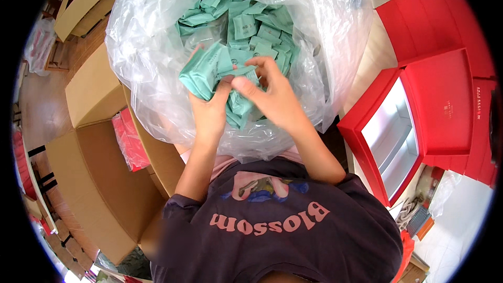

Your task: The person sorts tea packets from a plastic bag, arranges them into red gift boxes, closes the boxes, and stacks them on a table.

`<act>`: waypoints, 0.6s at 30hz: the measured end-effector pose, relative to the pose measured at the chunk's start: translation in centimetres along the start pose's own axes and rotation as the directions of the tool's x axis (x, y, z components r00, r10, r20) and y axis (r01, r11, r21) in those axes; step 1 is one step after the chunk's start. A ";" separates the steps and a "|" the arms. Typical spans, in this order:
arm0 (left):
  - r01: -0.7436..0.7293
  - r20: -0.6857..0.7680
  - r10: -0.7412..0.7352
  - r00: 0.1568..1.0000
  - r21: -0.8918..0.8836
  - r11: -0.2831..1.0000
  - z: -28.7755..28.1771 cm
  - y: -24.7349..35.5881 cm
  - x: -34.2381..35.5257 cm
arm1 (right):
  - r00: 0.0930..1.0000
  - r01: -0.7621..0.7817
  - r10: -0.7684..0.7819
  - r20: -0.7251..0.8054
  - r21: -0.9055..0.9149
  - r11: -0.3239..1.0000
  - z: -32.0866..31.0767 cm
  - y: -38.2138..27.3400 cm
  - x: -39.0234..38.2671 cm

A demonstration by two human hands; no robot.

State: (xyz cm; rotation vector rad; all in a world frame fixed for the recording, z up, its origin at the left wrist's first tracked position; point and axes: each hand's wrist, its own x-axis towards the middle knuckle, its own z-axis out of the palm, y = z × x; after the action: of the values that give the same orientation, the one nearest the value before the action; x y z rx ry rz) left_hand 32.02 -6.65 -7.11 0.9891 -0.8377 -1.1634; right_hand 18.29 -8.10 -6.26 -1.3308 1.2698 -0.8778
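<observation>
Both my hands are over a large clear plastic bag (133, 63) with its mouth spread wide. Many small green packets (243, 26) lie heaped inside it. My left hand (209, 112) is closed round a bunch of green sachets (200, 76), its thumb on the near side. From the right, my right hand (277, 94) reaches across to the same bunch, its thumb and fingers closed on a green sachet beside the left thumb. More sachets (241, 105) show just below the fingers.
On the right a red box (361, 131) stands with its lid raised, showing a white interior, beside stacked red boxes (427, 21). At the left is an open cardboard carton (99, 178) with a red plastic-wrapped pack (128, 139) in it. Another carton (81, 8) stands further off.
</observation>
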 end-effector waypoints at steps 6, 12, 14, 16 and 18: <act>0.089 -0.110 -0.094 0.989 -0.051 0.995 0.6 0.1 0.2 | 0.978 0.199 -0.210 -0.018 -0.252 0.947 0.7 0.0 -1.0; 0.257 -0.035 -0.266 0.963 -0.153 0.954 -0.7 -0.8 -0.1 | 0.913 0.398 -0.404 0.053 -0.327 0.857 -0.4 -0.6 -0.7; 0.245 0.034 -0.243 0.969 -0.124 0.962 -0.8 -0.6 -0.2 | 0.906 0.423 -0.410 0.106 -0.267 0.866 -1.0 -0.8 -0.7; 0.189 0.064 -0.183 0.981 -0.091 0.978 -0.6 -0.3 -0.4 | 0.919 0.389 -0.363 0.157 -0.194 0.901 -1.3 -1.1 -0.6; 0.129 0.009 -0.129 0.992 -0.079 0.989 -0.7 -0.8 -0.6 | 0.938 0.345 -0.346 -0.004 -0.074 0.936 -0.5 -0.8 -0.7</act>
State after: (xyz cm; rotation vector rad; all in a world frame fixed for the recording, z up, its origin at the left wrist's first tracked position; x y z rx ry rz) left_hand 32.31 -6.06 -8.08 0.9871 -0.7333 -1.2993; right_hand 17.90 -7.61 -5.26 -1.6394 1.1042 -1.0951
